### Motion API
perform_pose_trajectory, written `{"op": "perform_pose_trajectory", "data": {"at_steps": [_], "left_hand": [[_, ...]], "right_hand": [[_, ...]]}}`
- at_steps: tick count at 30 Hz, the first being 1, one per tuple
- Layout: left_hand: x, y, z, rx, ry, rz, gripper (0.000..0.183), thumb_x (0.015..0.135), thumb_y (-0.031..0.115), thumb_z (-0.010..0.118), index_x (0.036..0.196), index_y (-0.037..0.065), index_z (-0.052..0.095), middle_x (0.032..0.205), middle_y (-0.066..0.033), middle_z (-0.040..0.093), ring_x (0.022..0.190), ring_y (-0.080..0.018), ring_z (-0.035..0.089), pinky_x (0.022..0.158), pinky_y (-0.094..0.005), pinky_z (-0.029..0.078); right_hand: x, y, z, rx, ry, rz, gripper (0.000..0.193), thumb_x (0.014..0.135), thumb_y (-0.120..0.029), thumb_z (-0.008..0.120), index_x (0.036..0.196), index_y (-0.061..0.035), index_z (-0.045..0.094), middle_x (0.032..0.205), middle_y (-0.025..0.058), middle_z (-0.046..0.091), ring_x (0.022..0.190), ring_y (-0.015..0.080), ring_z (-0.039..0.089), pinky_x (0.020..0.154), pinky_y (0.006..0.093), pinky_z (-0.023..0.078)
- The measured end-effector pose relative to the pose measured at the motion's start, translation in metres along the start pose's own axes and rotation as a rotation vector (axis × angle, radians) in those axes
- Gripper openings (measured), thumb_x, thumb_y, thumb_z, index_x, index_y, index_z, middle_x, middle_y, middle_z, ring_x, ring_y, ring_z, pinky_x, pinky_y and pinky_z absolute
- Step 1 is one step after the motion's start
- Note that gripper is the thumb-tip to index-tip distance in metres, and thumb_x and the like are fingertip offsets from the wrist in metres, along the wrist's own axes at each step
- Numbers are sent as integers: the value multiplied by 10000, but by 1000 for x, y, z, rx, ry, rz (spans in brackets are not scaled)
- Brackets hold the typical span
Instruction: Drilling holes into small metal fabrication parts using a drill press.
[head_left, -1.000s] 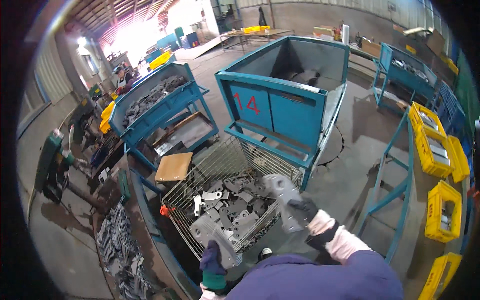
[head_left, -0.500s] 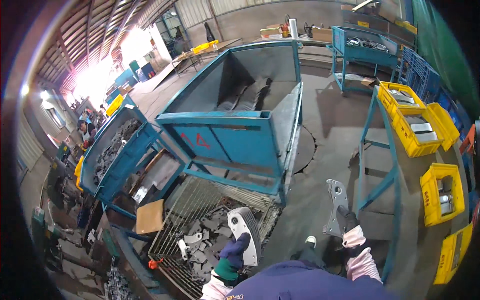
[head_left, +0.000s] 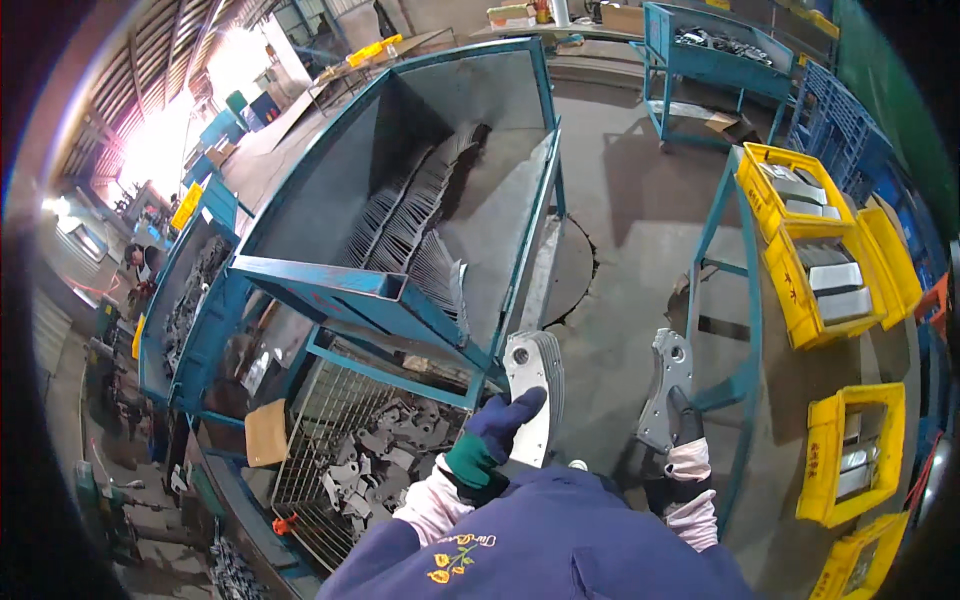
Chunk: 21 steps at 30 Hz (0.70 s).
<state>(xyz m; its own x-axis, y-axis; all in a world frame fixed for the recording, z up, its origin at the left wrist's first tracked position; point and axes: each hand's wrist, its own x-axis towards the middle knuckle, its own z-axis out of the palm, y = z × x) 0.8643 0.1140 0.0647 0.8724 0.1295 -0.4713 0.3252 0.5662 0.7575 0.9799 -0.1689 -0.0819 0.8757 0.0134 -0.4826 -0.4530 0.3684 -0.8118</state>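
Observation:
My left hand (head_left: 508,418), gloved, is closed round a stack of curved metal plates (head_left: 534,385) with a hole at the upper end. The stack is held upright just off the near corner of the teal bin (head_left: 500,345). Inside that bin, rows of similar thin plates (head_left: 410,220) stand on edge along its sloping floor. To the right, my right hand (head_left: 686,418), in a dark glove, grips another curved metal plate (head_left: 664,385), possibly several together. It is held upright in front of the teal stand's leg (head_left: 715,390).
Below the bin, a wire basket (head_left: 300,425) holds loose metal pieces (head_left: 375,460). Yellow crates (head_left: 805,310) of metal parts line the table at right. Another teal bin (head_left: 190,300) stands left, with a person (head_left: 148,262) beyond; a teal cart (head_left: 715,60) is at the far right.
My left hand has carried its stack up and rightward, from over the wire basket to beside the bin's corner. The view has shifted, showing more inside the bin. My right hand keeps its hold.

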Motion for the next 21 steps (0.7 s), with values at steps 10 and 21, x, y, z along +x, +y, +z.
{"op": "perform_pose_trajectory", "data": {"at_steps": [10, 21], "left_hand": [[131, 35, 0, -60, 6, 110, 442, 888, 186, 637, 1289, 79, 482, 1042, -54, 607, 860, -145, 624, 695, -315, 540], [211, 73, -44, -243, 213, 275, 473, 864, 138, 644, 1286, 35, 458, 983, -47, 589, 801, -127, 561, 660, -273, 487]], "right_hand": [[105, -69, 71, -324, -107, -6, 420, 830, -336, 669, 1054, 19, 641, 844, 71, 633, 782, 188, 608, 708, 351, 494], [224, -108, 264, -694, -630, 201, 423, 811, -343, 681, 1099, -36, 632, 895, 33, 645, 807, 152, 590, 748, 314, 460]]}}
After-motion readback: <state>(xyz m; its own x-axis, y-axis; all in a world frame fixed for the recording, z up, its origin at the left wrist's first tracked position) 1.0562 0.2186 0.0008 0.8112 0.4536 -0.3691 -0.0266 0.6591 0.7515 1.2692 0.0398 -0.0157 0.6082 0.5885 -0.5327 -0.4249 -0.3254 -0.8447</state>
